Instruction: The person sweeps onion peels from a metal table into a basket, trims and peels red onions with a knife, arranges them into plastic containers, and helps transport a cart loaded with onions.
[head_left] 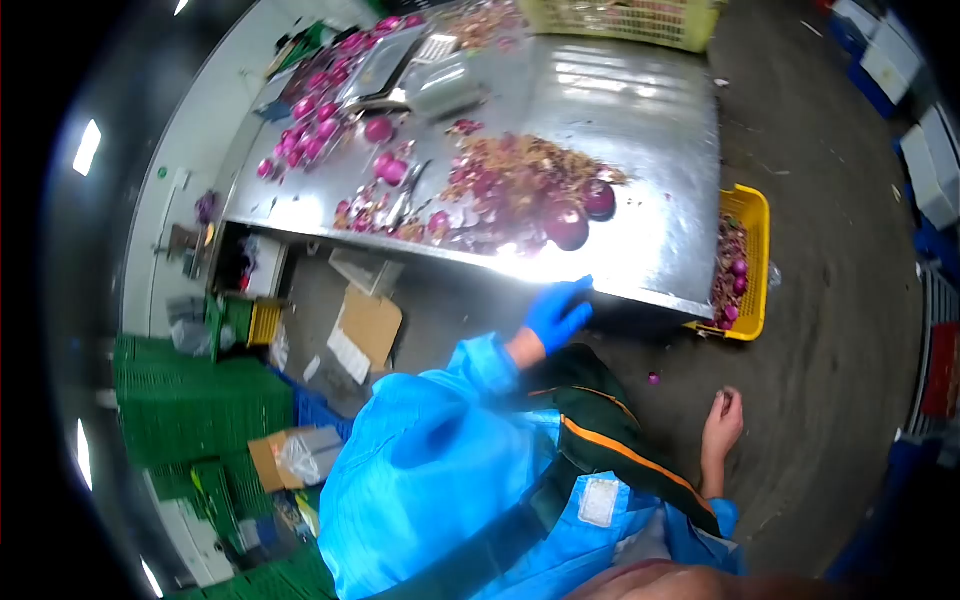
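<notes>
My left hand [558,315], in a blue glove, is beside the front edge of the metal table [660,235]. Its fingers are spread, with nothing seen in them. My bare right hand [722,428] hangs low over the floor at the right, its fingers loosely curled in and no object showing. On the table near my left hand lie a large red onion [567,226] and a darker one [598,199], beside a heap of onion skins [510,170]. Farther left are a knife-like tool [408,195], partly among scraps, and several peeled onions [312,135].
A yellow basket [758,262] of skins and onions stands by the table's right end. A pale yellow crate [620,25] and a metal tray [383,65] are on the tabletop. Green crates [200,400] are stacked at left. A small onion piece [654,378] lies on the floor.
</notes>
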